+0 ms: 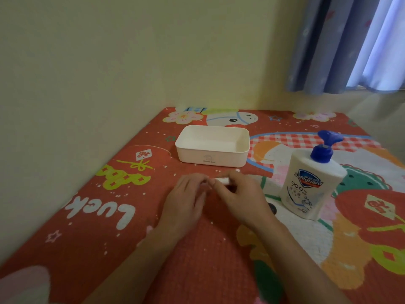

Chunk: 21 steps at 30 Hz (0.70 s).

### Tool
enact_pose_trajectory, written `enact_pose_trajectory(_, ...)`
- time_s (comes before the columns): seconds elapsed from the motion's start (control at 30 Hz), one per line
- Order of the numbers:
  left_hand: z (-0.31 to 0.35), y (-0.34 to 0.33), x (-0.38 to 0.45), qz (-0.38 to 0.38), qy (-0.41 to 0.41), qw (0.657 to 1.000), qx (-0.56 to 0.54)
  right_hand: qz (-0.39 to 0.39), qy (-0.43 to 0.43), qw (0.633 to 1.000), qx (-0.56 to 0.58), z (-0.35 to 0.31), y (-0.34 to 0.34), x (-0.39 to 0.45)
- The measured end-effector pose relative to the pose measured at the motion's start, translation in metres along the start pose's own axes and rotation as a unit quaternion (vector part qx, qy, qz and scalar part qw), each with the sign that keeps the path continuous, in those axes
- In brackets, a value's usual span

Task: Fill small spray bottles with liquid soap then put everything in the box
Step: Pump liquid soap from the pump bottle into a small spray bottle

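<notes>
A white rectangular box point(212, 148) stands open and empty at the back of the red patterned mat. To its right stands a white liquid soap bottle point(311, 185) with a blue pump. My left hand point(186, 196) and my right hand point(238, 194) meet in front of the box, just above the mat. Between their fingertips is a small white spray bottle point(221, 179), mostly hidden by the fingers. Both hands curl around it, one at each end.
The red cartoon mat point(109, 216) runs into a corner of two pale yellow walls. A blue curtain point(350, 44) hangs at the upper right. The mat's right edge lies beyond the soap bottle.
</notes>
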<state>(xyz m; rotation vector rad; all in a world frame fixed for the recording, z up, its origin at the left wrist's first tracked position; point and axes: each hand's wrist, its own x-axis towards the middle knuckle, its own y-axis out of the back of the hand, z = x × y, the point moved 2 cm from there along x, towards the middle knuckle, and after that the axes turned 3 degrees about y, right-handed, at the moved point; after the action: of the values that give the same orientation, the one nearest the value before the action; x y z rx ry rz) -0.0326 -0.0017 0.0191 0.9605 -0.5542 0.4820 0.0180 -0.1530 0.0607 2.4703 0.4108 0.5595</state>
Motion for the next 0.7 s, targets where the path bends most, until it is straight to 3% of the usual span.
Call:
enact_pose_trajectory(0.23, 0.000, -0.004, 0.007, -0.020, -0.055, 0.998, -0.031, -0.002, 0.040, 0.999, 0.021, 0.002, 0.007, 0.000)
enact_pose_trajectory(0.47, -0.007, -0.005, 0.014, -0.060, -0.062, 0.995, -0.054, -0.069, 0.102, 0.992, -0.002, 0.004, 0.022, 0.006)
enact_pose_trajectory(0.6, -0.008, -0.007, 0.017, -0.036, -0.063, 0.995, -0.072, -0.067, 0.035, 0.996, 0.041, -0.007, 0.022, 0.010)
enact_pose_trajectory(0.7, -0.004, -0.010, 0.017, -0.018, -0.087, 0.994, -0.064, 0.013, -0.030, 0.999, -0.028, -0.009, 0.017, 0.015)
